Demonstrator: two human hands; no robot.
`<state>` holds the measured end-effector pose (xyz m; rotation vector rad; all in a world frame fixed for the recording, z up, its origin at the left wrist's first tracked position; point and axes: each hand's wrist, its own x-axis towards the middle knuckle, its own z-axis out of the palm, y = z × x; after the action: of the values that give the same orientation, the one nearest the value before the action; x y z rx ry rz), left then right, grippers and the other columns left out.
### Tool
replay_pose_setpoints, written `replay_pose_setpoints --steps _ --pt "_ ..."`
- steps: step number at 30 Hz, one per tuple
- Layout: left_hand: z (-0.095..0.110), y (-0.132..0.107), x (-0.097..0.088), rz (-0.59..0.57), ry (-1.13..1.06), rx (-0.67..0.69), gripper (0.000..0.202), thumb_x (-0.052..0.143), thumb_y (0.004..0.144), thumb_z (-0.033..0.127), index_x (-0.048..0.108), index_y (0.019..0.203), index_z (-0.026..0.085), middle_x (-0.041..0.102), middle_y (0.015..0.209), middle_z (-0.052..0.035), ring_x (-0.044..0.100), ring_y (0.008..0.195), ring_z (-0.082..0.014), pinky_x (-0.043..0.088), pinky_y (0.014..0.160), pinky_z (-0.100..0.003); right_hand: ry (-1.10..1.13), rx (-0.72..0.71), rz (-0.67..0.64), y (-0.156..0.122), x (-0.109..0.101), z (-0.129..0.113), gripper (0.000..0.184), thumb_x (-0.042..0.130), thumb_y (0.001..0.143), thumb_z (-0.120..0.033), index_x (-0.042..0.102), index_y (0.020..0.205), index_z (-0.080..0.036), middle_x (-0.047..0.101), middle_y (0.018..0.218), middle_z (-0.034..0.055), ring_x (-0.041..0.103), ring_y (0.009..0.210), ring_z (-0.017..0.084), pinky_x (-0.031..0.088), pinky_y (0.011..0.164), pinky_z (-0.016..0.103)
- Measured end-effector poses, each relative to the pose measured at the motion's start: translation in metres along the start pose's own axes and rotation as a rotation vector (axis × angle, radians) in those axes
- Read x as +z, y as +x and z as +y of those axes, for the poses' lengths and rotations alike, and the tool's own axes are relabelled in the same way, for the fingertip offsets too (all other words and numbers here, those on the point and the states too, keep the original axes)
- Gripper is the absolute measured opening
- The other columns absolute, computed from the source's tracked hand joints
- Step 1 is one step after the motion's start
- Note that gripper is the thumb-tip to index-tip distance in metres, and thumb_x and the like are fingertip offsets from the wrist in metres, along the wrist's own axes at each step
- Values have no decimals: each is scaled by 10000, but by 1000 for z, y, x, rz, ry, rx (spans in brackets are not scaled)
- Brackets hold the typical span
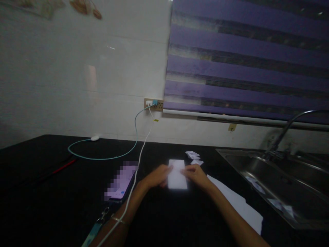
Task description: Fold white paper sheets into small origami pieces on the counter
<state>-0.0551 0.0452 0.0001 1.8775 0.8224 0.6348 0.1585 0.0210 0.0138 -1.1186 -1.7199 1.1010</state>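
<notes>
Hands [162, 175] apparently pinch white sheet [178, 180] by edges; sink rim [232, 162] well apart.

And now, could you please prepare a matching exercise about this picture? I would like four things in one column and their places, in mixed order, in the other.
Things
1. White rectangular sheet of paper
2. Curved silver metal tap
3. Purple striped blind
4. Flat phone with lit screen

Places
A. At the grey metal sink
B. Lying on the black counter
C. Held in the left hand and right hand
D. Hanging at the upper right

Pairs: 1-C, 2-A, 3-D, 4-B
</notes>
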Motion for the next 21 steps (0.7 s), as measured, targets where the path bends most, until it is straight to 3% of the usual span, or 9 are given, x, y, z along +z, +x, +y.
replay_pose_setpoints --steps 4,11,16,21 --pt "-5 3 0 102 -53 17 614 270 868 670 505 638 151 439 447 51 378 369 -73 301 398 -192 -30 -19 -19 0 0 1 420 656 755 -474 574 513 -141 465 463 -40 372 443 76 249 466 227" --pt "-12 10 -1 176 -227 65 615 256 868 673 469 597 164 417 452 50 352 360 -73 277 397 -203 -55 -30 -28 -1 0 -1 432 658 752 -471 556 485 -147 466 459 -40 369 441 77 253 468 228" --pt "-13 13 -3 274 -16 72 610 245 903 612 494 583 156 450 440 34 400 392 -92 311 458 -226 -46 -16 -17 -1 0 4 380 675 745 -437 594 522 -140 469 469 -40 378 447 81 252 467 226" --pt "-11 14 -2 371 185 153 475 303 937 448 545 660 147 584 611 -19 497 522 -126 319 510 -241 -26 -5 -27 -1 2 4 362 661 762 -442 617 565 -141 484 486 -36 393 460 85 264 474 223"
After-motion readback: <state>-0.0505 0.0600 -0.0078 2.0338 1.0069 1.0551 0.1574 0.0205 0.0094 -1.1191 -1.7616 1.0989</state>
